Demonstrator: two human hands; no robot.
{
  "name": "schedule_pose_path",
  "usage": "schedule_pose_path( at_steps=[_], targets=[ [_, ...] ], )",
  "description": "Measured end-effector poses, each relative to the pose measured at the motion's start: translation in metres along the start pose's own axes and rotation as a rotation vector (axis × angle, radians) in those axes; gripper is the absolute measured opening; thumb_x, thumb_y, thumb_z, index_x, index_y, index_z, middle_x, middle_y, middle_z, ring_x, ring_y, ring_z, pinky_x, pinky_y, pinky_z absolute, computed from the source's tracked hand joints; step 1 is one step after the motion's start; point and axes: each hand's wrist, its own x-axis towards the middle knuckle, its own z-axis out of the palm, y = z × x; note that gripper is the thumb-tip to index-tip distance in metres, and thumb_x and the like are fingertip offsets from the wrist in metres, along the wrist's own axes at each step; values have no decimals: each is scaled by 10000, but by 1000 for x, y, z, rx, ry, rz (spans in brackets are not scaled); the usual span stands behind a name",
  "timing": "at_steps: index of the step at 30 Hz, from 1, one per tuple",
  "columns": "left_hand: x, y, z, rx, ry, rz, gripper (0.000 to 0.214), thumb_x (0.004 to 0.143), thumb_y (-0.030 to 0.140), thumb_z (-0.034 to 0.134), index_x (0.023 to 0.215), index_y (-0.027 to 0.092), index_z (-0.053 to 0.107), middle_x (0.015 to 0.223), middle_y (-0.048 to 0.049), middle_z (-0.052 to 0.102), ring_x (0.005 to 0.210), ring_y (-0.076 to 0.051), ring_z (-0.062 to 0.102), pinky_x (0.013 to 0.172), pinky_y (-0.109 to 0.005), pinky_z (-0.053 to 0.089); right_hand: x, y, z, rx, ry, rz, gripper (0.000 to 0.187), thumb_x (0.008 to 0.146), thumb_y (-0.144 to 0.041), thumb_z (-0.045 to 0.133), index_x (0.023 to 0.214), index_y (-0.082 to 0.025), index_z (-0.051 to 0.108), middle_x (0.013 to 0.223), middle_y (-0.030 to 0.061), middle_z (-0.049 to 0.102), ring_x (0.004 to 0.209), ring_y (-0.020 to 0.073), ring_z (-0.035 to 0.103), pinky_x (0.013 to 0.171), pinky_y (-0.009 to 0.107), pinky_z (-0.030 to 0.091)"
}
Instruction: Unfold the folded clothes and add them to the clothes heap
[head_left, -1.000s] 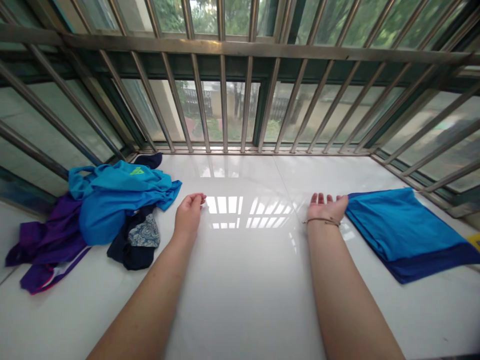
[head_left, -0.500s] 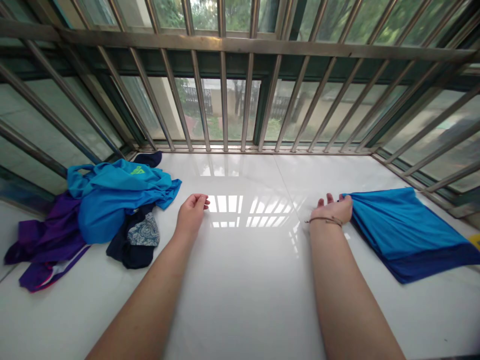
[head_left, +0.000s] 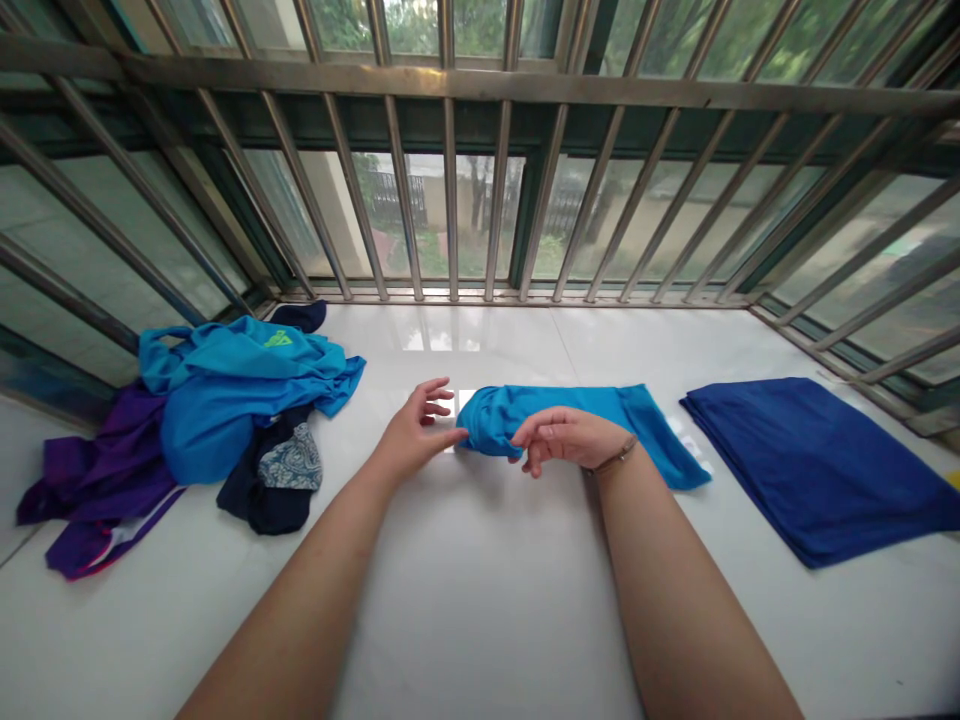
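Note:
A light-blue piece of clothing [head_left: 577, 410] lies across the white tiled surface in front of me, long and narrow with its left end bunched. At that bunched end is my left hand [head_left: 420, 430], open, fingers apart, its thumb tip at or very near the fabric. My right hand [head_left: 566, 440] is over the front edge of the same garment, with loosely bent, parted fingers. Nothing appears gripped in it, and it hides part of the cloth. Farther right rests a folded dark-blue garment [head_left: 817, 470].
On the left is a heap with a blue garment [head_left: 217, 400], a purple garment [head_left: 112, 480] and a dark cloth with a patterned patch [head_left: 266, 480]. A small dark cloth [head_left: 300, 316] lies behind it. Metal bars [head_left: 450, 200] enclose the back and sides.
The light-blue garment has moved from on top of the dark-blue one to the middle. My right hand moved left with it and let go. My left hand opened and shifted right.

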Motion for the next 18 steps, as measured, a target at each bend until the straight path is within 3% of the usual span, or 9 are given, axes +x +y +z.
schedule_pose_path(
  at_steps=[3, 5, 7, 10, 14, 18],
  targets=[
    [-5, 9, 4, 91, -238, 139, 860, 618, 357, 1038, 1410, 297, 708, 1446, -117, 698, 1254, -323, 682, 1109, -468, 541, 0, 0, -1, 86, 93, -109, 462, 919, -527, 879, 1201, -166, 819, 1057, 102, 844, 911, 207, 821, 908, 349, 650],
    [-7, 11, 6, 172, -277, 225, 648, 639, 286, 1007, 1252, 286, 797, 1424, -110, 712, 1339, -353, 645, 1195, -499, 490, 2, 1, -6, 114, 196, -151, 437, 923, -506, 882, 1221, -194, 813, 1135, 97, 841, 950, 198, 819, 940, 343, 647],
    [-7, 10, 8, 187, -246, 246, 378, 746, 229, 892, 1116, 275, 833, 1360, -94, 746, 1319, -338, 664, 1199, -498, 490, 6, 3, -9, 103, 275, -179, 421, 922, -496, 884, 1229, -218, 808, 1188, 92, 833, 987, 198, 814, 975, 347, 638],
    [-4, 4, 10, 45, -110, 91, 215, 863, 290, 790, 1070, 251, 829, 1184, -74, 812, 1155, -310, 742, 1095, -471, 568, 11, 4, -9, 4, 316, -199, 425, 924, -486, 883, 1259, -238, 801, 1268, 90, 815, 1107, 213, 791, 1072, 374, 597],
    [1, 3, 10, -450, 167, -254, 481, 896, 612, 805, 1127, 189, 795, 1078, -118, 846, 1066, -339, 796, 1001, -484, 629, 18, 3, -1, -200, 214, -159, 542, 892, -470, 908, 1367, -251, 769, 1414, 97, 764, 1322, 271, 707, 1200, 452, 508],
    [3, 10, 8, -777, 145, -378, 562, 905, 623, 816, 1213, 155, 772, 1186, -159, 841, 1158, -342, 799, 1047, -493, 638, 26, 0, 7, -400, 167, -103, 685, 786, -430, 981, 1408, -278, 737, 1442, 77, 741, 1334, 279, 681, 1186, 457, 504]
  ],
)
